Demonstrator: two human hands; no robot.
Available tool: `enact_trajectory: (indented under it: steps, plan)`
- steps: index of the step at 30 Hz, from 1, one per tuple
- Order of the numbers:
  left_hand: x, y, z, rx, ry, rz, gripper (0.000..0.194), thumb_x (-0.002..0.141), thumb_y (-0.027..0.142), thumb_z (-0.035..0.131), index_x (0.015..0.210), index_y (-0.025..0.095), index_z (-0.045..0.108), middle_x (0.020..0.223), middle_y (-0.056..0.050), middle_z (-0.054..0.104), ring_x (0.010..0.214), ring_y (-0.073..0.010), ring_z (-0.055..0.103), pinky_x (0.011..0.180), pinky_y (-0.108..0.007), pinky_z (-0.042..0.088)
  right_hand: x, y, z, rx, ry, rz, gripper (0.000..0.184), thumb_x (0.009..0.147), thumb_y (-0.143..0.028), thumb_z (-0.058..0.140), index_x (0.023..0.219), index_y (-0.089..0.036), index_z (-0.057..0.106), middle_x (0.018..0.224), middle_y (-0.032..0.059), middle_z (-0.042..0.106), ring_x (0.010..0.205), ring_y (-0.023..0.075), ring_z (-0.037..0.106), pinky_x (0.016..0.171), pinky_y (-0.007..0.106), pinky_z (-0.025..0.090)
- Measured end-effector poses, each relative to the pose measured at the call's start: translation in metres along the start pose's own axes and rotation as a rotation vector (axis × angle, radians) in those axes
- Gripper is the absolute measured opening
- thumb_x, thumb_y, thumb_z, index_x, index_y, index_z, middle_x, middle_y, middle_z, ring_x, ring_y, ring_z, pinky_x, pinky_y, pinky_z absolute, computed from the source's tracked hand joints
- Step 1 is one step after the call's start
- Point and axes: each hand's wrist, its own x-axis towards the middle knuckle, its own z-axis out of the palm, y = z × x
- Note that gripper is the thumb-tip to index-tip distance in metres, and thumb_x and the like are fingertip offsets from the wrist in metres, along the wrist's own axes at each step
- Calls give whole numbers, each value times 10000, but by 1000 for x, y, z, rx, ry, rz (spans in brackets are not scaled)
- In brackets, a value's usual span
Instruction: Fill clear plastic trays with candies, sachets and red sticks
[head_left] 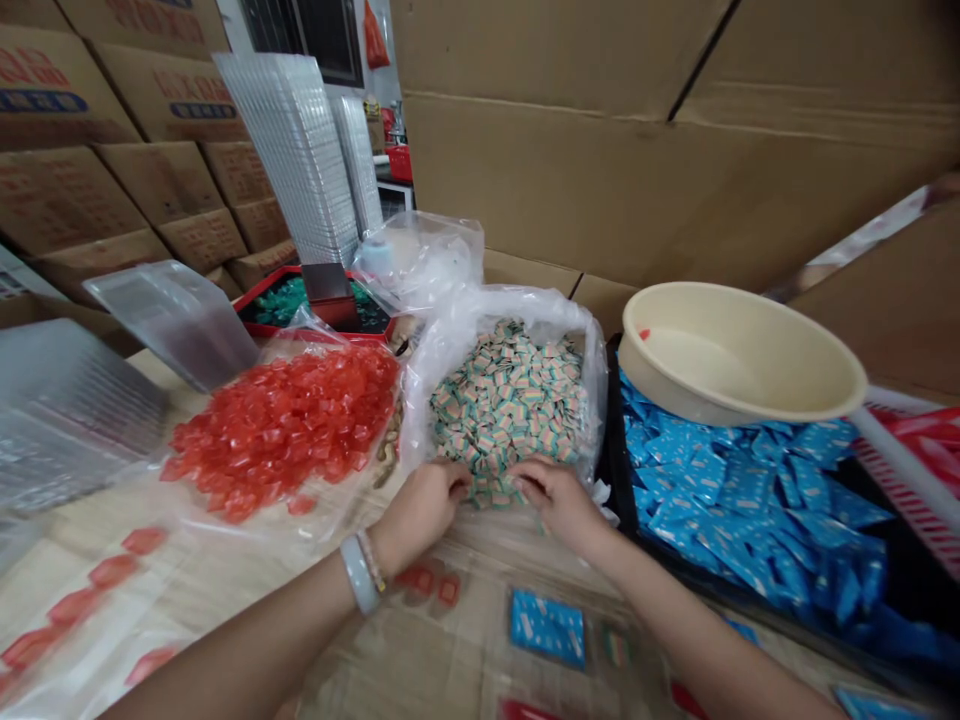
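Small striped pieces (517, 395), pastel pink, yellow and green, fill a clear plastic bag (420, 400) with its rim folded outward. My left hand (424, 505), wearing a pale bangle (359, 575) and a beaded bracelet, has its fingers curled together at the near left edge of these pieces. Opposite it, my right hand (559, 500) bends its fingers and thumb inward at the near right edge. Both sets of fingertips touch the pile; whatever they pinch is too small to make out. A flat blue printed packet (547, 628) lies on the table below my right hand.
Red translucent pieces (289, 425) are heaped on plastic at the left, beside clear plastic containers (176, 320). Tall stacks of clear trays (292, 150) rise behind. At the right, a cream basin (739, 350) rests over blue packets (720, 490). Cardboard boxes (540, 170) wall the back.
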Motion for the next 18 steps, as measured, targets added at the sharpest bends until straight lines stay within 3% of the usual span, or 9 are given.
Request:
enact_trajectory:
  steps: [3,7,13,18]
  plan:
    - [9,-1,6,-71,-13,45,223,740,171,434,848,156,628,835,-50,647,757,-153,559,686,-225,398,6,1,-2,39,-110,17,162,750,-98,492,783,-151,641,744,44,591,752,153,529,702,257,397]
    - [13,5,19,123,-56,0,224,716,128,425,798,123,633,753,-86,644,688,-166,567,638,-240,397,6,-1,9,-44,-214,42,205,721,-43,476,764,-136,654,757,63,607,734,154,538,682,251,396]
    - [4,16,23,225,-30,-17,255,731,67,367,812,127,602,810,-97,616,704,-159,563,639,-245,404,-11,-5,23,-179,-115,52,308,738,-29,400,840,-189,642,814,57,590,814,174,514,717,275,386]
    - [-6,13,26,122,22,93,217,766,98,388,841,165,580,905,-58,585,836,-148,532,755,-243,403,-25,-11,22,-275,-67,6,263,758,-71,401,836,-183,625,864,78,545,831,200,488,714,302,396]
